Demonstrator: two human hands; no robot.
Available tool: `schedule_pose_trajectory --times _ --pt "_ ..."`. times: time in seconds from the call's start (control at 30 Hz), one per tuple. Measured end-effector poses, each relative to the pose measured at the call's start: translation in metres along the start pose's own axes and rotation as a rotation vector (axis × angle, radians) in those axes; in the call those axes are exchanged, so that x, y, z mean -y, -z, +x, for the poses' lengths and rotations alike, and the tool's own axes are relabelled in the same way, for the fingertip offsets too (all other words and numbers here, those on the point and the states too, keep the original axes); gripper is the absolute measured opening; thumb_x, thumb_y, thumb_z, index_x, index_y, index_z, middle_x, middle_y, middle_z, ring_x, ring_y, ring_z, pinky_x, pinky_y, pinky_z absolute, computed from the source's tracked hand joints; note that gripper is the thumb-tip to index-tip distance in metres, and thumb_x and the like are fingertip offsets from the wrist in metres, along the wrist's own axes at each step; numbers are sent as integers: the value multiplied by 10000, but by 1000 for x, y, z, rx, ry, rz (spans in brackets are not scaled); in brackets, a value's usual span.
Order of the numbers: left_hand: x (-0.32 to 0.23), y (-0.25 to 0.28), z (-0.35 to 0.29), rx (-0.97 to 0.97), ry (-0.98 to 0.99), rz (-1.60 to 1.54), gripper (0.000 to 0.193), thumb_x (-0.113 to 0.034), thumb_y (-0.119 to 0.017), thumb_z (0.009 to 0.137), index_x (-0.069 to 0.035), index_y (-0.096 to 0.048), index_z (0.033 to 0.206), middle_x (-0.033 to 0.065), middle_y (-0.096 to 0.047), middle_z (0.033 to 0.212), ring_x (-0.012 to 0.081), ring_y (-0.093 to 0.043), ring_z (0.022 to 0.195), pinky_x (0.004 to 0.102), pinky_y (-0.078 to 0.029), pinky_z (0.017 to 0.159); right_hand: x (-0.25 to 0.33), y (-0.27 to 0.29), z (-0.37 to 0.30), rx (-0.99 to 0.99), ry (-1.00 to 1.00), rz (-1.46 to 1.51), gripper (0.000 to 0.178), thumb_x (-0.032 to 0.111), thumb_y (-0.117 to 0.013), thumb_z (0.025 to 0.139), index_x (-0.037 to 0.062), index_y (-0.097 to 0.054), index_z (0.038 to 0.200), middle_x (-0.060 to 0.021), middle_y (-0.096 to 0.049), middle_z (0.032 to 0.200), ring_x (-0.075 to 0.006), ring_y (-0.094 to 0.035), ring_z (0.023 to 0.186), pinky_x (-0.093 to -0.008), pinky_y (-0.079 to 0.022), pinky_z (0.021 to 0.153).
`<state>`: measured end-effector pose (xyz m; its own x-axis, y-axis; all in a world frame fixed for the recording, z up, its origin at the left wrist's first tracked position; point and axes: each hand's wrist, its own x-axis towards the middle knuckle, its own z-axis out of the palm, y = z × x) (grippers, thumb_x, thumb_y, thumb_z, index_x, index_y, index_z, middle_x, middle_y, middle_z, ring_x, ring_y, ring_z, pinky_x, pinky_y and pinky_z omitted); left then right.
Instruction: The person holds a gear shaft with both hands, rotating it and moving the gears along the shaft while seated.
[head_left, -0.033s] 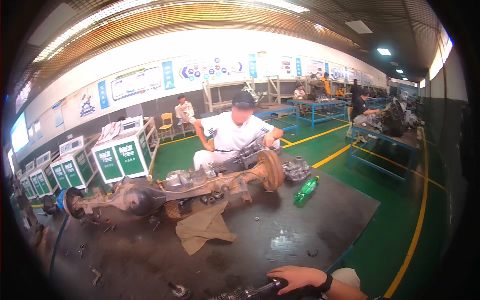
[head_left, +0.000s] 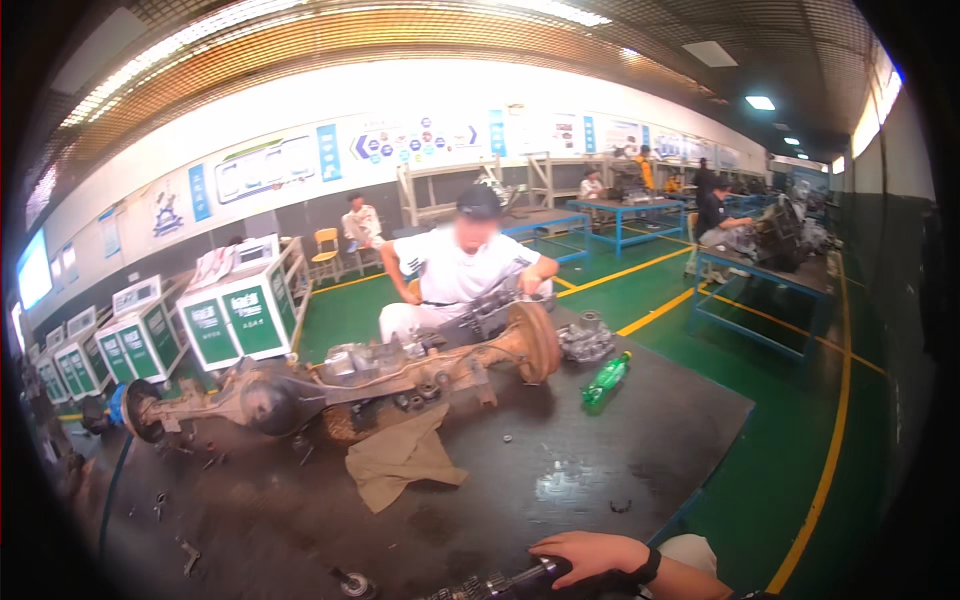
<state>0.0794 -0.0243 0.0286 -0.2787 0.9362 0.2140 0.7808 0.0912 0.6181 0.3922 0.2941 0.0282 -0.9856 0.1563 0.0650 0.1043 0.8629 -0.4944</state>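
At the bottom edge, my right hand [head_left: 592, 556] lies over the dark end of a gear shaft [head_left: 492, 586], its fingers curled round it. A black band circles that wrist. Only part of the shaft shows, its toothed gears cut off by the picture's lower edge. My left hand is out of view. Just left of the shaft, a round bearing-like part [head_left: 355, 584] rests on the dark workbench [head_left: 290, 530]. Farther off on the bench are a brown cloth [head_left: 400, 462] and a small dark curved clip [head_left: 620, 507].
A rusty vehicle axle [head_left: 400, 385] spans the bench. Behind it a person in white [head_left: 465, 265] reaches to metal parts. A green bottle [head_left: 607, 380] lies near a metal housing [head_left: 587, 338]. Green-panelled carts [head_left: 235, 312] stand left; blue-framed tables [head_left: 760, 270] stand right.
The view has shifted slightly, so the scene sits a little farther left. My right hand stays on the shaft.
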Motion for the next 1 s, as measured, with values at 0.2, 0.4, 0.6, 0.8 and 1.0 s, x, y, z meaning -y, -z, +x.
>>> schedule_pose_trajectory --times 0.2,0.4,0.6,0.8,1.0 --pt "2 -4 3 -24 -37 21 183 -33 -733 891 40 -764 1056 261 -735 996 473 -698 940 507 -568 841 5 0 1 38 -114 99 763 307 -761 955 11 -463 1592 -244 -586 1497 -443 -607 1311 -488 -498 1114" --pt "-1 -2 4 -75 -94 38 183 -33 -725 896 45 -762 1057 260 -736 977 477 -697 929 510 -566 840 40 0 14 44 -158 68 685 254 -746 943 5 -510 1535 -244 -652 1386 -440 -636 1241 -492 -508 1081" --pt "-7 0 4 -15 -57 39 222 -30 -716 903 54 -768 1102 271 -742 1010 474 -704 943 505 -570 855 68 -3 15 -70 -48 100 645 217 -735 927 4 -554 1508 -242 -661 1390 -426 -635 1229 -469 -505 1082" --pt "-6 1 3 -31 -68 92 230 -40 -713 912 56 -770 1113 275 -745 1024 471 -713 953 504 -573 862 71 -11 18 -191 -59 105 492 306 -671 1023 11 -618 1413 -219 -691 1309 -427 -660 1169 -490 -524 1035" --pt "-7 1 3 -25 -54 78 235 -45 -713 915 56 -771 1119 281 -747 1025 473 -717 960 504 -576 867 76 -20 22 -289 -78 98 418 336 -654 1040 10 -661 1301 -202 -712 1173 -419 -681 1097 -490 -545 976"
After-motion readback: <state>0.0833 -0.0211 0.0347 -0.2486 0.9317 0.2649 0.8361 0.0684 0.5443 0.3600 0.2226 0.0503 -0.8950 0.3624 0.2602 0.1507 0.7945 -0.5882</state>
